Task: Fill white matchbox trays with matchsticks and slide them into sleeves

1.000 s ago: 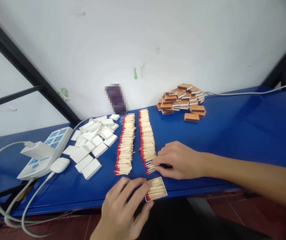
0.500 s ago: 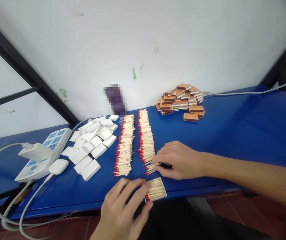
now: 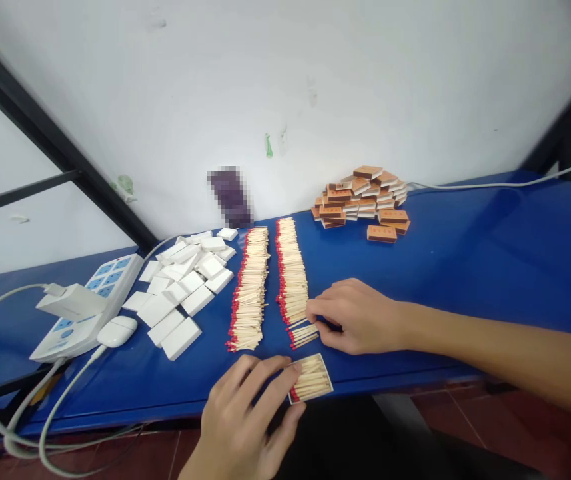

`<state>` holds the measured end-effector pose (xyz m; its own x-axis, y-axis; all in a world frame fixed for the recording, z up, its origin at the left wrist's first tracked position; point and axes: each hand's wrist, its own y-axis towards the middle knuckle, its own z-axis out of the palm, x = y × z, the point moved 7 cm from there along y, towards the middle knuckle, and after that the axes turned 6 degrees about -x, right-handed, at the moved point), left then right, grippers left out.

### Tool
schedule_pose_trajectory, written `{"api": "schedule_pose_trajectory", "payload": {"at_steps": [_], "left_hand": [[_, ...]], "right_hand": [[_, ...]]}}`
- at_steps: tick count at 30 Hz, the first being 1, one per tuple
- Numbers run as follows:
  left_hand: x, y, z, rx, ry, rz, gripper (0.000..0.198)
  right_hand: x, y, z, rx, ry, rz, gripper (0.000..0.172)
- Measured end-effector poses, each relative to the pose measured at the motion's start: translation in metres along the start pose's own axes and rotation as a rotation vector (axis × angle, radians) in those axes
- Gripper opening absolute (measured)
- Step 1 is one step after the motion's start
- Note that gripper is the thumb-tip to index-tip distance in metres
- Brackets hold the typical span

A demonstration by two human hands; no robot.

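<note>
A small open tray of red-tipped matches (image 3: 312, 380) lies at the front edge of the blue table (image 3: 465, 267). My left hand (image 3: 245, 417) holds the tray's left side with fingers and thumb closed on it. My right hand (image 3: 352, 315) rests at the near end of the right row of matches (image 3: 292, 277), fingertips pinched on a few loose matches (image 3: 303, 333). A second row of matches (image 3: 251, 290) lies to the left.
A heap of white inner trays (image 3: 185, 287) sits left of the rows. Orange matchbox sleeves (image 3: 362, 200) are piled at the back. A power strip with a charger (image 3: 82, 307), a white earbud case (image 3: 116, 331) and cables lie at far left. A white wall rises behind.
My right hand has shifted slightly back and left along the row's end, and the loose matches under its fingertips have moved a little. My left hand and the tray stay put.
</note>
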<state>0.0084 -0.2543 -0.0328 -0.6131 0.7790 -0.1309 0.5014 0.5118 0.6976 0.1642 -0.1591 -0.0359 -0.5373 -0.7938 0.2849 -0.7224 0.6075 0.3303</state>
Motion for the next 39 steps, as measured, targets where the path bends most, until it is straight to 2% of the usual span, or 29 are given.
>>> {"api": "schedule_pose_trajectory", "payload": {"at_steps": [7,15,25,32,39], "left_hand": [[-0.0013,0.001,-0.0006,-0.001,0.006,0.0,0.023],[-0.001,-0.0003,0.0,-0.011,0.0,-0.003,0.024],[-0.0026,0.0008,-0.0012,-0.017,0.014,-0.005,0.022],[-0.0016,-0.0005,0.0,-0.008,0.005,-0.006,0.023],[-0.0029,0.0011,-0.0016,-0.019,-0.004,-0.006,0.023]], "right_hand": [[0.0025,0.0004,-0.0034,-0.011,-0.002,-0.015,0.007],[0.0044,-0.001,-0.0023,0.003,0.023,-0.015,0.019],[0.0036,0.0001,-0.0003,0.013,0.019,-0.022,0.015],[0.0036,0.002,-0.0007,0.026,0.113,0.006,0.01],[0.0024,0.0034,-0.0011,0.038,0.113,0.045,0.013]]}}
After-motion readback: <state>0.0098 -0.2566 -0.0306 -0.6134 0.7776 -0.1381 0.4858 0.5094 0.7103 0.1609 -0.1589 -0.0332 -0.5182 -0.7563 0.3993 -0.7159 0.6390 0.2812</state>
